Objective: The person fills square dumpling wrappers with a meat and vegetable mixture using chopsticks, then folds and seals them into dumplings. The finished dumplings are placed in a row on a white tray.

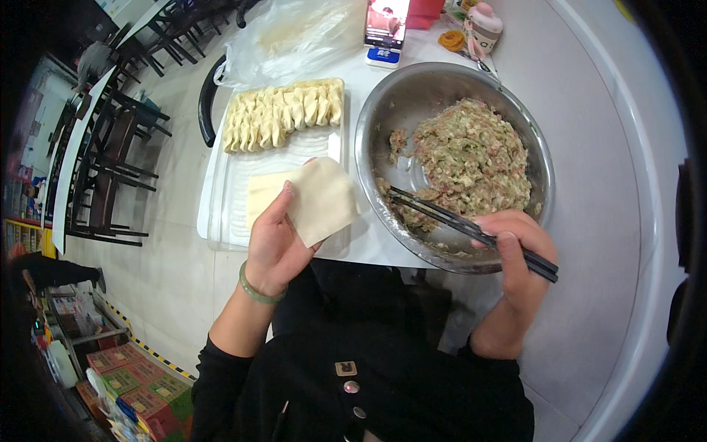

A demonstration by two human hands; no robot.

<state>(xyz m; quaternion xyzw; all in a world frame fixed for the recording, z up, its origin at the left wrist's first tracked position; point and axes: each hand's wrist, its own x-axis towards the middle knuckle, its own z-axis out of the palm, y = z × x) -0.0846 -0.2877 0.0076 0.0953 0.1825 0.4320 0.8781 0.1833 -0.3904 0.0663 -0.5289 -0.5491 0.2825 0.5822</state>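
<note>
A flat square dough wrapper lies across my left hand, the thumb pressing its edge. My right hand grips a pair of black chopsticks, their tips in the minced filling near the left wall of a large steel bowl. Folded wonton-like dumplings stand in packed rows at the far end of a clear plastic tray. More pale wrappers lie on the tray, partly hidden behind my left hand.
Behind the tray spreads a crumpled plastic bag. A phone leans on a blue-and-white stand. A pink-lidded bottle stands behind the bowl, beside an orange coil. A black chair borders the table's left side; a wall rises at right.
</note>
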